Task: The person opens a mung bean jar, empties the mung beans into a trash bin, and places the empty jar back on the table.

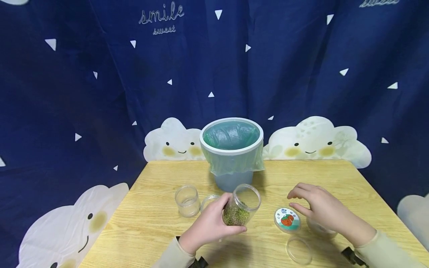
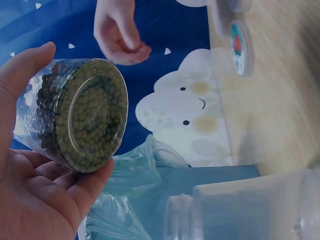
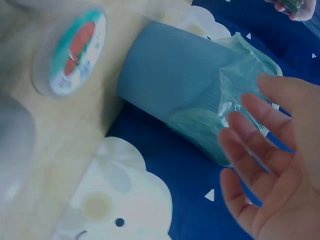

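Note:
My left hand (image 1: 211,225) grips a clear plastic jar (image 1: 247,198) partly filled with small green beans (image 1: 235,216). The jar is lidless and tilts to the right; its bean-covered base faces the left wrist view. Over the right side of the table, my right hand (image 1: 320,206) holds nothing, its fingers (image 3: 265,150) loosely bent and apart. Beneath that hand is another clear jar (image 1: 323,229), mostly covered by it. Next to it lies a round container lid (image 1: 287,219) printed with orange-red fruit.
A blue-grey bin (image 1: 232,178) lined with a green bag (image 1: 231,136) stands at the table's back. A clear jar (image 1: 187,201) stands left, with a clear round piece (image 1: 208,200) partly behind my left hand. A clear ring-like lid (image 1: 299,251) lies at the front right.

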The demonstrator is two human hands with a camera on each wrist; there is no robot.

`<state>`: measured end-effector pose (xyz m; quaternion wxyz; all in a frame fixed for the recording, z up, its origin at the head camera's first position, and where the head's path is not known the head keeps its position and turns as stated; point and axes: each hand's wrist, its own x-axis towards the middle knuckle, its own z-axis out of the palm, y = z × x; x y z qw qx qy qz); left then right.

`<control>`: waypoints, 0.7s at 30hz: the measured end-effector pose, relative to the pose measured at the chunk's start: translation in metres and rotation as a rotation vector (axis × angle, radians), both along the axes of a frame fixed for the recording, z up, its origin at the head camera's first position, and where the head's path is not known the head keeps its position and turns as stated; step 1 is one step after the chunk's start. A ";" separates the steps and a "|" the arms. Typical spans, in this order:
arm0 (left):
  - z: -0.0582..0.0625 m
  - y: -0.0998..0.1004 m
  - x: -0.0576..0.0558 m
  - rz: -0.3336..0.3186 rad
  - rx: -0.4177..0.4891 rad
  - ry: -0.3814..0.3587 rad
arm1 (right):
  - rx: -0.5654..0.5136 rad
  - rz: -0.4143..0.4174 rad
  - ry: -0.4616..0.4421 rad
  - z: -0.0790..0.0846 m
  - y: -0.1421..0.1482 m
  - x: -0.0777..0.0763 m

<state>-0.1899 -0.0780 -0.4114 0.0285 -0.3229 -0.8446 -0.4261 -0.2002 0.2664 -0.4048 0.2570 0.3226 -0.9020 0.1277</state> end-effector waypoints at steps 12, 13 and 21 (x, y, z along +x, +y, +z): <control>0.011 0.003 0.001 0.042 -0.007 0.036 | -0.011 0.086 0.173 0.053 -0.005 -0.040; 0.012 0.003 0.001 0.043 -0.006 0.037 | -0.009 0.081 0.176 0.057 -0.006 -0.043; 0.014 0.006 0.001 0.040 0.015 0.030 | -0.007 0.094 0.186 0.083 -0.017 -0.075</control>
